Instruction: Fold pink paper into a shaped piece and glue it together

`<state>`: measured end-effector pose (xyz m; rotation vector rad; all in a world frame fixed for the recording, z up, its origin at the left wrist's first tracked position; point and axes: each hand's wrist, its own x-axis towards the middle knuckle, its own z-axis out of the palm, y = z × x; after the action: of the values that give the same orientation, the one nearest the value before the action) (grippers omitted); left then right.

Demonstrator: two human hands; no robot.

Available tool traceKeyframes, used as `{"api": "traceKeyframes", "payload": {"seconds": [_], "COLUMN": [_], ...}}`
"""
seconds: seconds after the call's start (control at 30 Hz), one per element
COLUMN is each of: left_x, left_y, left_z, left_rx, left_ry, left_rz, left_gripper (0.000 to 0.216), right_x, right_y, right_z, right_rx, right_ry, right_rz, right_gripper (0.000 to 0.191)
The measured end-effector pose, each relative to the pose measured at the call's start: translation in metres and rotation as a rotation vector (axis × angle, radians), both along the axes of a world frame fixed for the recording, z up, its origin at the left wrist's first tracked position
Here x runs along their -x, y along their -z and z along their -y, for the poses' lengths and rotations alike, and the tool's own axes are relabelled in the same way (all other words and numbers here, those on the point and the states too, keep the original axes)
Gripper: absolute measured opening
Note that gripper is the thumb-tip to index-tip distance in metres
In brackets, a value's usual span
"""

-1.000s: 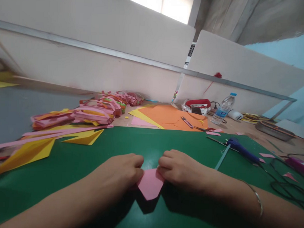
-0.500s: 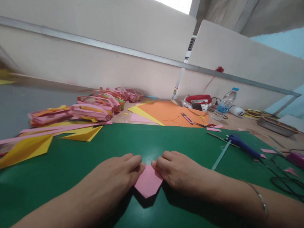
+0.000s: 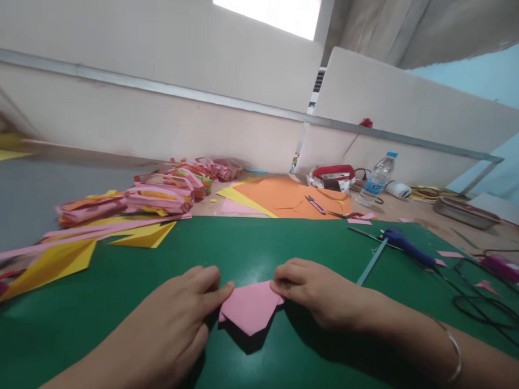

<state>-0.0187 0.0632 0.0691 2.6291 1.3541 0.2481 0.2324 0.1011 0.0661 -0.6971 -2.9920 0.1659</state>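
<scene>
No word, brand or number can be read with certainty. The plastic bottle (image 3: 383,166) carries a blue label (image 3: 372,186) with a small pale mark on it, but this is too small and blurred for reading. On the narrow white strip (image 3: 301,144) at the back there are small coloured prints (image 3: 294,161), and these also I cannot make out.

Left hand (image 3: 172,316), right hand (image 3: 318,290): one each
Folded pink paper (image 3: 251,307): one, toward the green mat's (image 3: 249,239) near edge
Glue gun (image 3: 411,248): one, toward the mat's right edge
Bottle (image 3: 375,182): one, beyond the far edge
Snips (image 3: 316,205): one pair
Bracelet (image 3: 457,354): one
Paper baskets (image 3: 157,203): at least four, by the far left corner; overlap hides the exact number
</scene>
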Motion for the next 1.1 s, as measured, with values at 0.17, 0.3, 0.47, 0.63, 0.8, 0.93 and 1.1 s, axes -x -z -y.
{"api": "traceKeyframes", "payload": {"seconds": [0.17, 0.3, 0.47, 0.63, 0.8, 0.93, 1.1], "left_x": [-0.013, -0.024, -0.022, -0.024, -0.027, -0.024, -0.022], "left_y": [-0.020, -0.022, -0.013, -0.007, -0.001, 0.004, 0.006], "left_z": [-0.001, -0.018, -0.042, -0.037, -0.031, -0.037, -0.042], "left_rx": [0.147, 0.204, 0.164, 0.157, 0.161, 0.195, 0.151], "left_ry": [-0.089, -0.008, -0.073, -0.158, -0.213, -0.212, -0.209], "left_rz": [0.042, 0.100, 0.093, 0.091, 0.163, 0.190, 0.191], "left_gripper": [0.020, 0.033, 0.024, 0.016, 0.017, 0.018, 0.014], "right_x": [0.006, 0.021, 0.025, 0.022, 0.023, 0.026, 0.027], "right_y": [-0.031, -0.039, -0.022, -0.013, -0.010, -0.001, 0.009], "right_z": [0.006, -0.001, -0.022, -0.014, -0.006, -0.009, -0.013], "right_rx": [0.144, 0.172, 0.242, 0.266, 0.375, 0.376, 0.250], "right_ry": [0.111, 0.243, 0.430, 0.502, 0.448, 0.442, 0.402], "right_rz": [0.005, 0.042, -0.011, -0.080, -0.168, -0.272, -0.347], "right_gripper": [0.026, 0.018, 0.019, 0.039, 0.030, 0.021, 0.020]}}
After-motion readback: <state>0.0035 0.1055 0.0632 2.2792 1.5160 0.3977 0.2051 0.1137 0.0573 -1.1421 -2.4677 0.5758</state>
